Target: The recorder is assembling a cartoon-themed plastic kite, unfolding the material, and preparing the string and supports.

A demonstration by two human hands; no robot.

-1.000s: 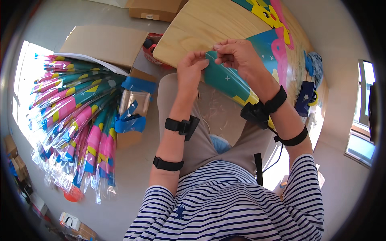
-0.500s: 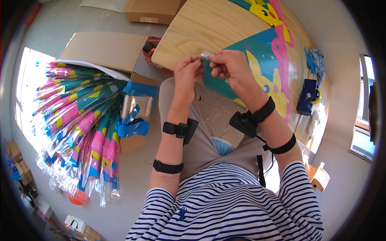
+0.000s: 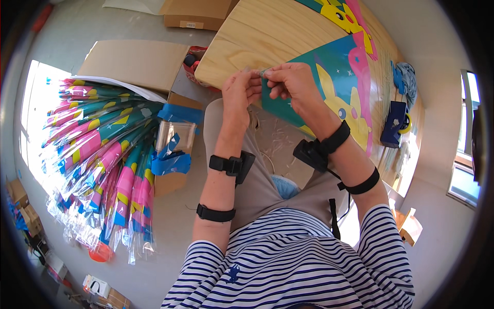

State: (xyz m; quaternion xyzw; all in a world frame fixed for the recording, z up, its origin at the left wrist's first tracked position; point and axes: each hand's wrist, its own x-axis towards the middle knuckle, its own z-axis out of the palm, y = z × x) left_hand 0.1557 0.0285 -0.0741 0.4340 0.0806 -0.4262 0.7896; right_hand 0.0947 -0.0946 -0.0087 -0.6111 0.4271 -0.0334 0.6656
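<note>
Lying flatter on the table (image 3: 267, 38) now, teal sheet (image 3: 334, 82), both hands pinching its corner.

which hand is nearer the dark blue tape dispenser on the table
Right. The right hand is over the teal printed sheet, on the side toward the tape dispenser at the table's right edge. The left hand sits farther left, past the sheet's corner.

A small packing workshop is showing here: cardboard boxes (image 3: 135, 64) are lying open on the bare floor at eleven o'clock, wrapped cones (image 3: 98, 154) are piling up at nine, and a tape dispenser (image 3: 394, 123) is sitting on the wooden table (image 3: 267, 36) at three.
</note>
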